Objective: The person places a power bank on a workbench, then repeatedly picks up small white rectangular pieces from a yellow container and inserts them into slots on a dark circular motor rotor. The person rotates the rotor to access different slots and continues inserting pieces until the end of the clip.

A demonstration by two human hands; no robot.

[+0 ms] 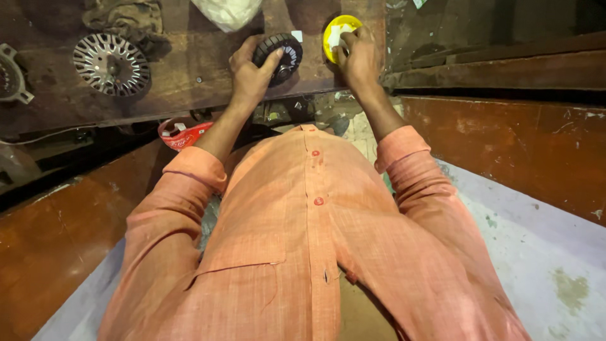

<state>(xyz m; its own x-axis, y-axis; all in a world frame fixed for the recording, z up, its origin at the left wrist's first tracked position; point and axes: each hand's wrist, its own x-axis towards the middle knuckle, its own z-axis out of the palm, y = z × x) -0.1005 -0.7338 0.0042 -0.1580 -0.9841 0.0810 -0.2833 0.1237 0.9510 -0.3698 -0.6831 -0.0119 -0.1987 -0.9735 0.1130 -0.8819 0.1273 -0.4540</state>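
My left hand grips a black ribbed round part, like a motor rotor, on the dark wooden workbench. My right hand rests on a small yellow round tub holding something white, its fingers closed around the tub's near edge. The two things sit side by side near the bench's front edge. I wear an orange shirt with rolled sleeves.
A silver slotted metal disc lies at the bench's left, with a grey metal housing at the far left edge. A crumpled rag and a white plastic bag lie at the back. A red packet sits under the bench.
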